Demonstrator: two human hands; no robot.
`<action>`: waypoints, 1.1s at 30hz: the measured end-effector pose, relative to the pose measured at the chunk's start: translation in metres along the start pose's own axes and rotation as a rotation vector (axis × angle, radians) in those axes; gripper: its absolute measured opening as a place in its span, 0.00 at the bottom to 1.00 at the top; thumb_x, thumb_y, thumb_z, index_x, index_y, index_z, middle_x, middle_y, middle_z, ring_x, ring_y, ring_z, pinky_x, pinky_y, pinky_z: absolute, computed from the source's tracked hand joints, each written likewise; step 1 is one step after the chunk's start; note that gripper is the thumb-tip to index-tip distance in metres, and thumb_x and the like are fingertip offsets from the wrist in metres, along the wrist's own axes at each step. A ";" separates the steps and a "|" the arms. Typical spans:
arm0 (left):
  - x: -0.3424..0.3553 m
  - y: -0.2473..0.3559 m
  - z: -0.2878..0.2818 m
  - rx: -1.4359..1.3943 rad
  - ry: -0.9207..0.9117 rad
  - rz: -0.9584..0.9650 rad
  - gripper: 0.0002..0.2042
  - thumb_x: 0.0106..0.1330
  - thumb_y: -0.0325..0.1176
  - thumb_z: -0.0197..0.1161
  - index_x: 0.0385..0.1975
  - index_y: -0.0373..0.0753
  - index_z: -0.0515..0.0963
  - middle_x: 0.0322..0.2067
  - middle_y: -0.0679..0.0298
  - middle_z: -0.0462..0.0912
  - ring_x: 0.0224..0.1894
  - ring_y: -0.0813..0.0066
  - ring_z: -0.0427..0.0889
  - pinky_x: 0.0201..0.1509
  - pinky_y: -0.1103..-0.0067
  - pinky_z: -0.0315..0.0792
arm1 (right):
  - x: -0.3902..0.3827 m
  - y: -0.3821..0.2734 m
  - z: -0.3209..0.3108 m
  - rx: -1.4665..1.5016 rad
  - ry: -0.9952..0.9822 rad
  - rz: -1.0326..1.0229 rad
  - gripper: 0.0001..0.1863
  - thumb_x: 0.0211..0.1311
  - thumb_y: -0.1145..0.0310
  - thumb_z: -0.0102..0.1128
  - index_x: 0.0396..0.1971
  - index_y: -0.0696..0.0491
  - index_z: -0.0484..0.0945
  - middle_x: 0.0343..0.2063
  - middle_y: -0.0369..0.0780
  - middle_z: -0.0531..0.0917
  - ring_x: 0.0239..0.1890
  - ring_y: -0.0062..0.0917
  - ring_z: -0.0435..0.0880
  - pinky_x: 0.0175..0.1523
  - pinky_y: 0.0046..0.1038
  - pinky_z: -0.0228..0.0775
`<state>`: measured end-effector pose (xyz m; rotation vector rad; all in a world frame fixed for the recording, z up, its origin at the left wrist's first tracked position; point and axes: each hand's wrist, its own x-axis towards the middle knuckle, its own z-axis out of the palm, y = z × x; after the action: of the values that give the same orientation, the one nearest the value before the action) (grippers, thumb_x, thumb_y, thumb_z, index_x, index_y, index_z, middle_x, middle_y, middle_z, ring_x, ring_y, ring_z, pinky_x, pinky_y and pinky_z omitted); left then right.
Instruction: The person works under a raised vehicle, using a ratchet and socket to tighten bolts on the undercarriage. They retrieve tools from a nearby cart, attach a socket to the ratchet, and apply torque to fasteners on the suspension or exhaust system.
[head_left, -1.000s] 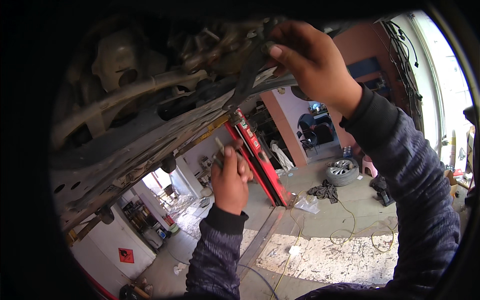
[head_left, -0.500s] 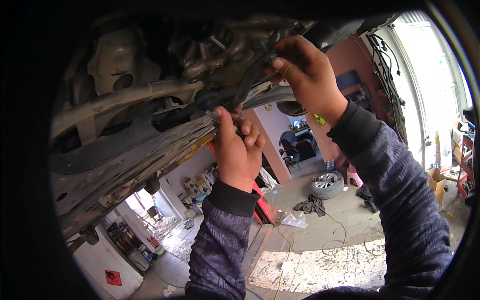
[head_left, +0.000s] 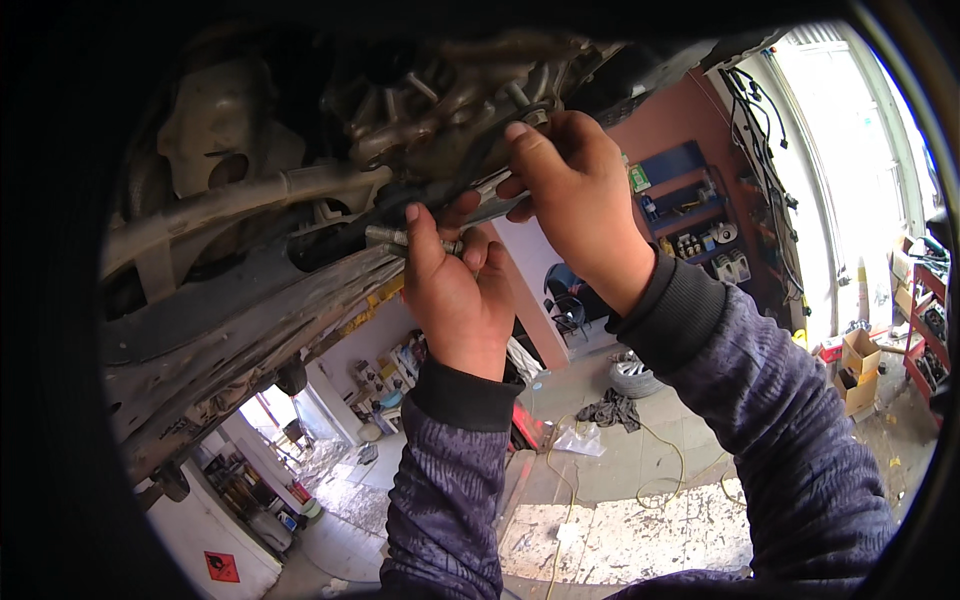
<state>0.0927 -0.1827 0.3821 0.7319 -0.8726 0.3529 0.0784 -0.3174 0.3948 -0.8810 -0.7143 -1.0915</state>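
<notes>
Overhead is the underside of a raised car, with a greasy metal housing (head_left: 400, 125) at the top. My left hand (head_left: 455, 300) is closed around a threaded bolt (head_left: 388, 236), whose end sticks out past the thumb; whether the fingers hold more than one bolt I cannot tell. Higher and to the right, my right hand (head_left: 580, 200) pinches a bolt head (head_left: 538, 118) between thumb and forefinger, close under the housing. A dark curved arm (head_left: 478, 155) runs down between the two hands. The right fingertips are partly hidden behind the hand.
A pale crossbar (head_left: 240, 200) and a dark subframe (head_left: 210, 290) span the upper left. On the floor lie a wheel (head_left: 635, 380), a dark cloth (head_left: 610, 408) and a yellow hose (head_left: 680, 470). Cardboard boxes (head_left: 858, 370) and a red cart (head_left: 930, 320) stand at the right.
My right hand has shifted left and slightly down in the picture, still at the bolt head. In my left hand, the bolt's threaded end now shows more clearly. The view has turned slightly.
</notes>
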 end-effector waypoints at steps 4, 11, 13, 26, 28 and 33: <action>0.001 0.002 -0.006 0.028 -0.032 -0.005 0.15 0.87 0.51 0.59 0.56 0.46 0.77 0.48 0.67 0.88 0.28 0.84 0.68 0.40 0.79 0.68 | 0.003 0.003 -0.005 0.104 -0.072 0.040 0.20 0.84 0.56 0.61 0.49 0.63 0.79 0.28 0.41 0.85 0.24 0.23 0.87 0.26 0.27 0.77; 0.003 0.002 -0.009 0.137 -0.010 0.019 0.21 0.86 0.57 0.57 0.52 0.43 0.81 0.50 0.67 0.90 0.28 0.85 0.67 0.40 0.78 0.68 | 0.007 0.005 -0.014 0.574 -0.197 0.345 0.22 0.87 0.51 0.55 0.47 0.58 0.80 0.27 0.39 0.83 0.21 0.28 0.84 0.26 0.30 0.75; 0.003 0.002 -0.009 0.136 -0.015 0.028 0.22 0.86 0.57 0.57 0.52 0.43 0.81 0.49 0.67 0.90 0.28 0.85 0.67 0.38 0.78 0.69 | 0.008 0.005 -0.012 0.538 -0.130 0.299 0.22 0.87 0.50 0.54 0.47 0.58 0.79 0.27 0.39 0.82 0.22 0.29 0.84 0.26 0.31 0.75; 0.003 0.005 -0.011 0.107 -0.052 -0.010 0.18 0.86 0.54 0.58 0.56 0.45 0.76 0.50 0.67 0.87 0.29 0.85 0.69 0.41 0.79 0.68 | 0.001 0.000 -0.008 0.484 -0.234 0.301 0.21 0.87 0.49 0.54 0.47 0.55 0.79 0.30 0.37 0.84 0.24 0.28 0.84 0.28 0.28 0.73; 0.003 0.005 -0.012 0.101 -0.039 -0.025 0.18 0.86 0.54 0.59 0.57 0.45 0.76 0.50 0.67 0.87 0.29 0.84 0.69 0.41 0.78 0.67 | 0.002 0.002 -0.010 0.497 -0.272 0.309 0.19 0.85 0.51 0.58 0.46 0.55 0.79 0.29 0.37 0.84 0.23 0.27 0.84 0.27 0.27 0.73; 0.002 0.006 -0.013 0.109 -0.090 -0.009 0.16 0.86 0.54 0.60 0.49 0.46 0.75 0.50 0.65 0.88 0.28 0.83 0.68 0.41 0.77 0.67 | 0.003 0.003 -0.010 0.431 -0.087 0.157 0.15 0.81 0.57 0.66 0.44 0.55 0.79 0.25 0.37 0.83 0.21 0.24 0.82 0.26 0.27 0.72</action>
<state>0.0978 -0.1697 0.3803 0.8580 -0.9400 0.3636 0.0830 -0.3267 0.3924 -0.6036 -0.8962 -0.7241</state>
